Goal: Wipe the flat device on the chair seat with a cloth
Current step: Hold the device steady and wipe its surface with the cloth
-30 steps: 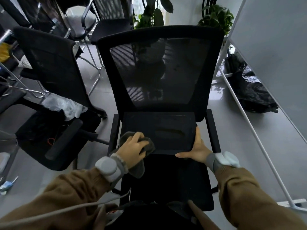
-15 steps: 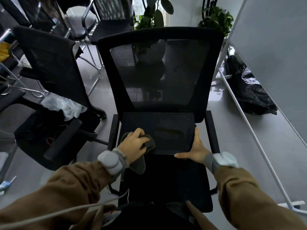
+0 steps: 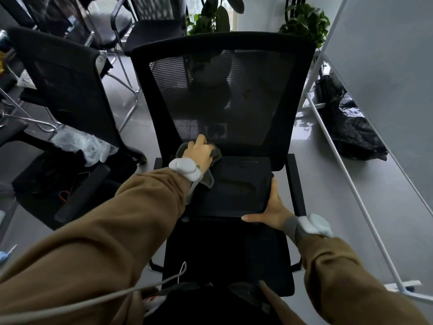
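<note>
Mid-wipe: left hand (image 3: 202,153) presses grey cloth (image 3: 216,154) on tablet (image 3: 236,186) far-left corner; right hand (image 3: 273,211) open, fingers straight, bracing near-right corner. Next: sweep right.

One flat device (image 3: 236,188) lies on the seat, and one grey cloth (image 3: 210,158) sits on it. Two hands are in view: the left hand (image 3: 200,153) and the right hand (image 3: 273,211), each wrist wearing one pale band, so two bands. At least three black chairs show, the mesh-backed chair (image 3: 225,95) nearest. Two leafy plants stand behind. One black plastic bag (image 3: 351,134) lies on the floor.
</note>
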